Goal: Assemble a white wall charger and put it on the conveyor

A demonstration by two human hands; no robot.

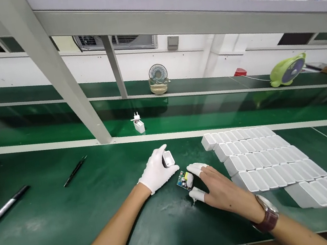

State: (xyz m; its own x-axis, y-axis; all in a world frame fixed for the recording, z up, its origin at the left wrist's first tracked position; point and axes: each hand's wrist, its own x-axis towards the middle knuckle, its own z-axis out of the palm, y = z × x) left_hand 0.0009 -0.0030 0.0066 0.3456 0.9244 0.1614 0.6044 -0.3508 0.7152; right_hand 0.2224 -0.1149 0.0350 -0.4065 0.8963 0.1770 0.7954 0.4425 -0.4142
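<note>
My left hand (158, 171), in a white glove, curls around a small white charger housing (168, 159) above the green bench. One end of the housing faces up between the thumb and fingers. Right of it, a small circuit board (183, 180) with a yellow part and a white block sits close to the bench top. My right hand (214, 185), with white finger cots on its tips, has its thumb and fingers apart on either side of the board. Whether a fingertip touches the board's edge is hard to see.
Rows of white housings (264, 160) stand to the right. A white plug piece (138, 123) stands behind the bench's rear rail. A marker (4, 211) and a black pen (75, 171) lie left. A slanted metal post (55, 77) rises at left; small fans (158, 75) stand farther back.
</note>
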